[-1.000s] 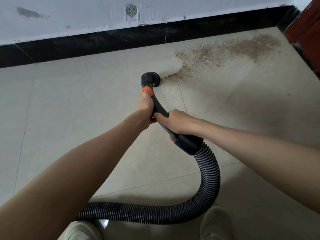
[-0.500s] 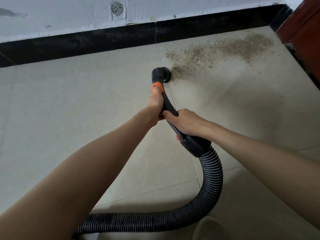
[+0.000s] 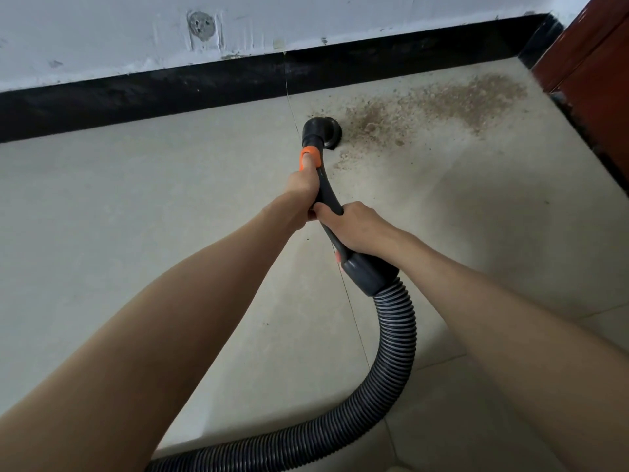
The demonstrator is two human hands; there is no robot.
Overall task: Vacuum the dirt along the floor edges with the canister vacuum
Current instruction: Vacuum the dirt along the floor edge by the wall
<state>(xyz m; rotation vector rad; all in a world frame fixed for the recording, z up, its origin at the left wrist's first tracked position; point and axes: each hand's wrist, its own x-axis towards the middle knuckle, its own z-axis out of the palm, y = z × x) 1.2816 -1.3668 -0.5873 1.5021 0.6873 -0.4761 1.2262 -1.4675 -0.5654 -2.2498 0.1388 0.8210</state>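
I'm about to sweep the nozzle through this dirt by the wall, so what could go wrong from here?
1. The nozzle sits at the left end of the dirt patch; a fast push could scatter grit toward the baseboard rather than suck it up.
2. The hose loops tightly behind your right hand; it may tug or kink as you reach right.
3. Small specks nearer you could be missed.

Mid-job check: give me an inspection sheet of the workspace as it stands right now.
Surface: beige tiled floor, a few dark specks.
Job's things: vacuum nozzle at the left edge of the brown dirt patch; much dirt remains toward the corner.
Clutter: nothing seen.
Hands: left hand grips the wand below the orange collar; right hand grips the handle lower down.
Cables: ribbed hose curves back to the lower left; no cord seen.
Surroundings: black baseboard, scuffed white wall, red-brown door at right.
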